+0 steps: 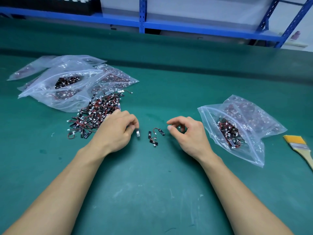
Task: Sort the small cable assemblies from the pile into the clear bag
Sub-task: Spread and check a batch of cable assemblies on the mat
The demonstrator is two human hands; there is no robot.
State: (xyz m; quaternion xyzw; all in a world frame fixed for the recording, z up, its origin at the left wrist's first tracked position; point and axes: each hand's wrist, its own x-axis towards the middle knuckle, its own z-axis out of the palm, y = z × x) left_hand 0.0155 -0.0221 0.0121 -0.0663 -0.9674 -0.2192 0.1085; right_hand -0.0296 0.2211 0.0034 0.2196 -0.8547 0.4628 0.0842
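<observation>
- Head view, writing: any print on the parts or the bags is too small to read.
- Around: a green work mat (152, 184) covers the bench; a blue metal shelf frame (143, 14) stands along the far edge; a flat paintbrush with yellow bristles and a pale wooden handle (299, 146) lies at the right edge, just beside the right-hand bag.
- Far left: a heap of clear zip bags (42, 89) lies overlapped, one gaping open with dark parts inside; its near edge touches the pile.
- A loose pile of small black-tabbed cable assemblies with red wires and white plugs (96, 114) lies on the mat, left of centre; the left hand's knuckles cover its near right corner.
- A clear zip bag (250, 150) lies open to the right with a clump of sorted assemblies (228, 133) inside; a second filled bag lies behind it.
- Three stray assemblies (155, 136) lie on the mat between the two hands, touching neither.
- Left hand (116, 131): fingers curled, tips pinching a small white connector (138, 133) just above the mat; the rest of that piece is hidden.
- Right hand (188, 133): fingers curled, thumb and forefinger close together; whether they grip anything I cannot tell; it sits near the open bag's mouth.
</observation>
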